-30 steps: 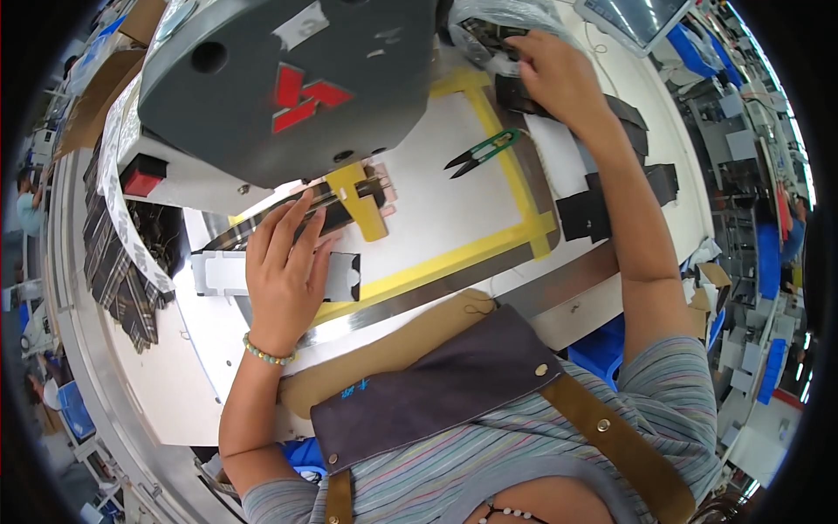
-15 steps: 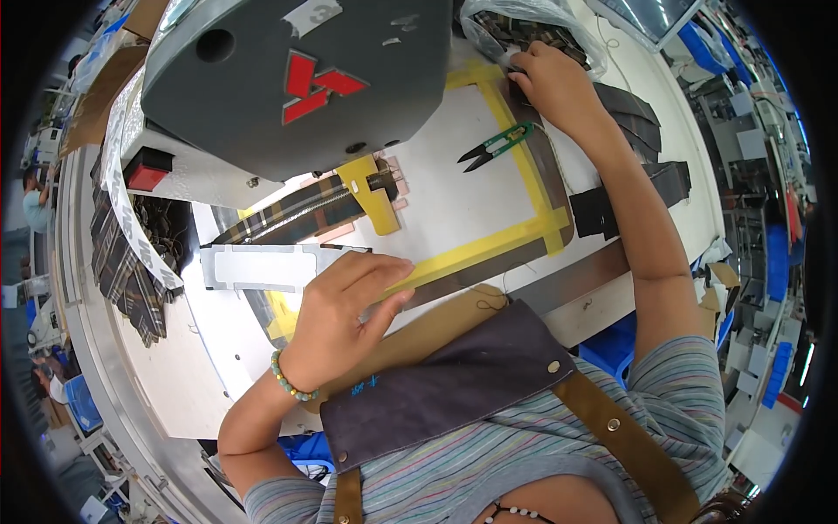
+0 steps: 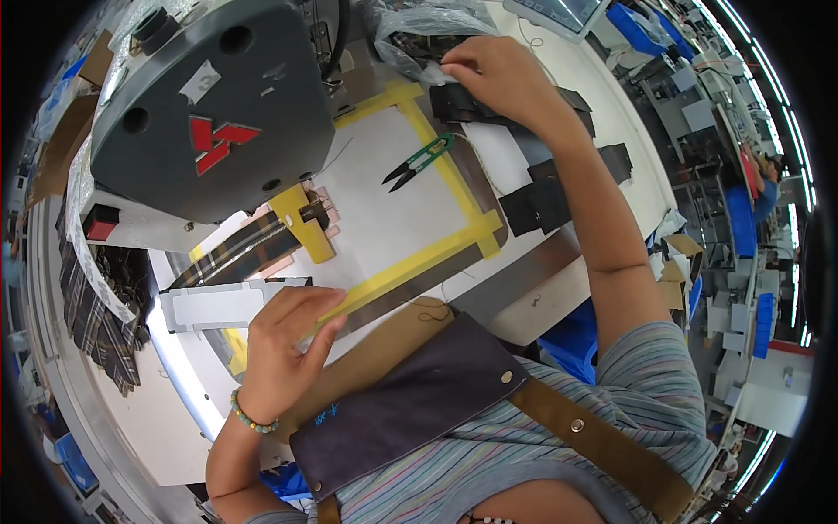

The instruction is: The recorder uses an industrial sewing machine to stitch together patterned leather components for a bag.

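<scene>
My left hand hovers at the near edge of the sewing machine's bed, thumb and fingers apart and nothing between them. Beside it lies a pale rectangular template. A plaid fabric strip runs beyond that template, its right end under a yellow clamp plate. Out at the far right, my right hand has its fingers bent together at the mouth of a clear plastic bag with plaid cloth inside. What its fingertips grip is too small to make out. Green-handled thread snips rest on the white plate.
The grey machine head looms over the left side. Yellow tape borders the white plate. Black fabric pieces lie under and beside my right forearm. Plaid cloth hangs at the left, and a screen stands at the far right.
The whole view has swung, so the machine and table sit further left in the picture. My right hand stays by the bag, its fingers more bent together; my left hand keeps its pose.
</scene>
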A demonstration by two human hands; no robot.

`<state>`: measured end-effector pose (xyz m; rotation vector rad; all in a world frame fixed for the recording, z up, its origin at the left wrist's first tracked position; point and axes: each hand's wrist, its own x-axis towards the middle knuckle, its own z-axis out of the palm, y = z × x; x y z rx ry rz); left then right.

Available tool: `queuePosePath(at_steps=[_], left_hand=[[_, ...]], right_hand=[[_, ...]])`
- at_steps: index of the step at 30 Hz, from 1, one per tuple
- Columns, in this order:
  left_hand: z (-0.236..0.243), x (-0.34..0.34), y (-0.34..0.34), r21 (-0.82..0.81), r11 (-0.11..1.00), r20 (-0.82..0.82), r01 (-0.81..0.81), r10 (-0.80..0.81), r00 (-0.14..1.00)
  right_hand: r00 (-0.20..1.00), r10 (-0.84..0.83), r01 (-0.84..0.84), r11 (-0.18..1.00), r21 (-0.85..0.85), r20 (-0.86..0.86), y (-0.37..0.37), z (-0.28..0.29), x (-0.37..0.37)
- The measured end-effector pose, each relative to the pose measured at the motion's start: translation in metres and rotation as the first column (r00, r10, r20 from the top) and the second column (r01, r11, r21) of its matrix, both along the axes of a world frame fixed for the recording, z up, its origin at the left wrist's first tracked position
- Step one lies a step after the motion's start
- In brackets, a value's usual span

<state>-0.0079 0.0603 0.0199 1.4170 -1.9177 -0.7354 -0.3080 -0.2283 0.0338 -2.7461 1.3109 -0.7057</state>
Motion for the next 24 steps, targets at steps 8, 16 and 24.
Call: queuePosePath(at_steps=[8,16,24], left_hand=[[0.003,-0.007,0.01,-0.046,0.998,0.019,0.038,-0.037,0.999],[-0.006,-0.001,0.023,-0.102,0.994,0.053,0.044,-0.039,0.998],[0.011,-0.008,0.017,0.047,0.994,0.073,0.1,-0.104,0.992]], right_hand=[[0.997,-0.058,0.064,0.991,-0.115,0.054,-0.045,-0.059,0.048],[0.989,-0.007,-0.024,0.976,-0.215,-0.145,-0.02,-0.08,0.048],[0.987,0.015,-0.014,1.0,0.005,-0.158,0.006,-0.062,0.034]])
